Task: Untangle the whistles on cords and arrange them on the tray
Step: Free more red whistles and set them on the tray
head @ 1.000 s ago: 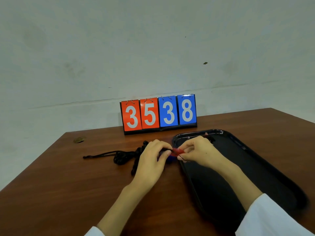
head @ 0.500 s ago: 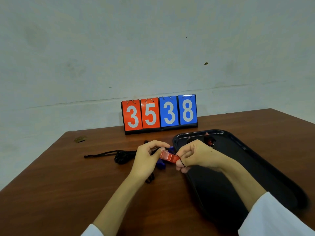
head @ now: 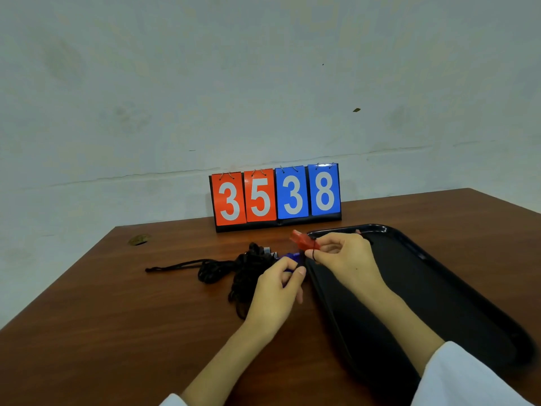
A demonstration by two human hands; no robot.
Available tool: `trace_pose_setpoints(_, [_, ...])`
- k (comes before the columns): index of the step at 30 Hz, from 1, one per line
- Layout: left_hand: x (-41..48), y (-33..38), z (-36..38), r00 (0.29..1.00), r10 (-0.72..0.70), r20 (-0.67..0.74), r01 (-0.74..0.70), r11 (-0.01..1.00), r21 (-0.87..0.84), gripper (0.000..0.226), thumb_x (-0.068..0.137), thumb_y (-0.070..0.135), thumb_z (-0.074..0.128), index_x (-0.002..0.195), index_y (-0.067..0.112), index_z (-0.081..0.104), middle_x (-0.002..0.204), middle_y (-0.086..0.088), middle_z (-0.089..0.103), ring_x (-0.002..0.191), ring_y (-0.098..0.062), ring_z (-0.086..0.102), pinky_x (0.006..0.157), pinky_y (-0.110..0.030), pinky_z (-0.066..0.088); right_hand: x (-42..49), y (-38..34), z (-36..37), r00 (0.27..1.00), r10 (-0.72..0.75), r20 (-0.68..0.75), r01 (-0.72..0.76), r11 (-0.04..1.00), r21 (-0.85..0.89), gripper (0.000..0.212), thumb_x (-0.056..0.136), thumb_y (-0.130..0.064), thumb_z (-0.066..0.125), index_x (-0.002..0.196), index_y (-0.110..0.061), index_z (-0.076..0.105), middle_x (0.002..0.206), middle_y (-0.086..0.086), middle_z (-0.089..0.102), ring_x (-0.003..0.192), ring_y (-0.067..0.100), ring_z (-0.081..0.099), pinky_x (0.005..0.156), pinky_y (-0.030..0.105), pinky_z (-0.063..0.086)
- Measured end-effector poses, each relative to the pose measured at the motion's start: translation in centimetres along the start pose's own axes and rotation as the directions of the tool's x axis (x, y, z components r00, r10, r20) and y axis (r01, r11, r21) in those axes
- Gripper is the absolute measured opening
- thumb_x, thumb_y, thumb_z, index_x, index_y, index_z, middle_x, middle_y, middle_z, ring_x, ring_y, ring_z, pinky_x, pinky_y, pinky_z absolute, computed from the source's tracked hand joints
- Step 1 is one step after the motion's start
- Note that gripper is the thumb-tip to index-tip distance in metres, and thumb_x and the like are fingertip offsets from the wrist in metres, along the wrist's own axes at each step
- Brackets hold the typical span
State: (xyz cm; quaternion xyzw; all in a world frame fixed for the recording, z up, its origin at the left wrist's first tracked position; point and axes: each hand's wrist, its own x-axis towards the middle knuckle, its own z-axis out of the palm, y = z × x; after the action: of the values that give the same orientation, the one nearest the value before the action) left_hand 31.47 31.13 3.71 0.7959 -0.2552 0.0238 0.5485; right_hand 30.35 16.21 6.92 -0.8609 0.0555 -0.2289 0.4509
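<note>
A red whistle point(head: 303, 240) is pinched by my right hand point(head: 342, 254) just above the far left corner of the black tray point(head: 433, 276); a thin black cord loops over my finger. My left hand point(head: 276, 291) pinches a blue whistle point(head: 291, 257) at the edge of a tangle of black cords point(head: 243, 269) on the table left of the tray. A silver piece point(head: 268, 250) shows in the tangle. One cord end trails out to the left.
A flip scoreboard point(head: 276, 197) reading 3538 stands at the table's back edge against the wall. A small brownish mark point(head: 140, 239) lies at the far left of the wooden table point(head: 117, 332). The tray reaches toward the near right.
My right hand has lifted the red whistle up and away, toward the tray's far corner. My left hand has shifted right onto the blue whistle, and the tangle lies more exposed.
</note>
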Motion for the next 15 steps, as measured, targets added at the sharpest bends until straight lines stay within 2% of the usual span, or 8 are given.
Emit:
trace_pose_setpoints(3, [-0.2, -0.2, 0.1, 0.996, 0.088, -0.013, -0.084, 0.982, 0.172, 0.014, 0.094, 0.031, 0.052, 0.088, 0.021, 0.059, 0.065, 0.004, 0.063, 0.058, -0.002, 0.054, 0.059, -0.013, 0.042, -0.1, 0.4, 0.0, 0.997, -0.08, 0.011, 0.081, 0.984, -0.157, 0.026, 0.079, -0.023, 0.072, 0.104, -0.018, 0.069, 0.089, -0.008, 0.067, 0.079, -0.002, 0.058, 0.077, 0.013, 0.045])
trace_pose_setpoints(6, [0.2, -0.3, -0.6, 0.99, 0.123, -0.064, -0.108, 0.973, 0.203, 0.008, 0.09, 0.03, 0.059, 0.091, 0.024, 0.065, 0.082, 0.008, 0.067, 0.08, -0.003, 0.061, 0.071, -0.016, 0.048, -0.1, 0.5, 0.0, 0.986, -0.122, 0.114, 0.148, 0.954, -0.262, 0.027, 0.082, -0.025, 0.068, 0.108, -0.02, 0.067, 0.099, -0.004, 0.069, 0.086, 0.002, 0.058, 0.083, 0.016, 0.044])
trace_pose_setpoints(9, [0.4, -0.1, -1.0, 0.994, 0.107, -0.024, -0.103, 0.988, 0.115, 0.005, 0.089, 0.024, 0.062, 0.087, 0.023, 0.067, 0.082, 0.007, 0.067, 0.082, -0.002, 0.061, 0.074, -0.014, 0.047, -0.2, 0.3, 0.1, 0.976, -0.16, 0.146, 0.2, 0.925, -0.322, 0.026, 0.082, -0.025, 0.068, 0.107, -0.019, 0.067, 0.097, -0.004, 0.07, 0.086, 0.003, 0.06, 0.084, 0.019, 0.049])
trace_pose_setpoints(12, [0.2, 0.0, -1.0, 0.993, 0.114, -0.004, -0.112, 0.985, 0.131, 0.005, 0.088, 0.026, 0.062, 0.086, 0.023, 0.066, 0.081, 0.007, 0.066, 0.081, -0.004, 0.06, 0.074, -0.02, 0.05, -0.5, 0.3, 0.2, 0.965, -0.191, 0.178, 0.245, 0.899, -0.363, 0.024, 0.084, -0.022, 0.066, 0.108, -0.018, 0.066, 0.097, -0.004, 0.068, 0.082, 0.0, 0.056, 0.082, 0.017, 0.049])
trace_pose_setpoints(15, [0.4, 0.2, -1.7, 0.988, 0.142, -0.055, -0.13, 0.974, 0.188, 0.007, 0.089, 0.026, 0.061, 0.082, 0.023, 0.064, 0.079, 0.011, 0.063, 0.081, 0.008, 0.057, 0.07, -0.01, 0.045, -0.7, 0.2, 0.3, 0.945, -0.205, 0.255, 0.286, 0.895, -0.342, 0.021, 0.082, -0.022, 0.068, 0.103, -0.02, 0.066, 0.089, -0.01, 0.066, 0.076, -0.003, 0.054, 0.08, 0.017, 0.05])
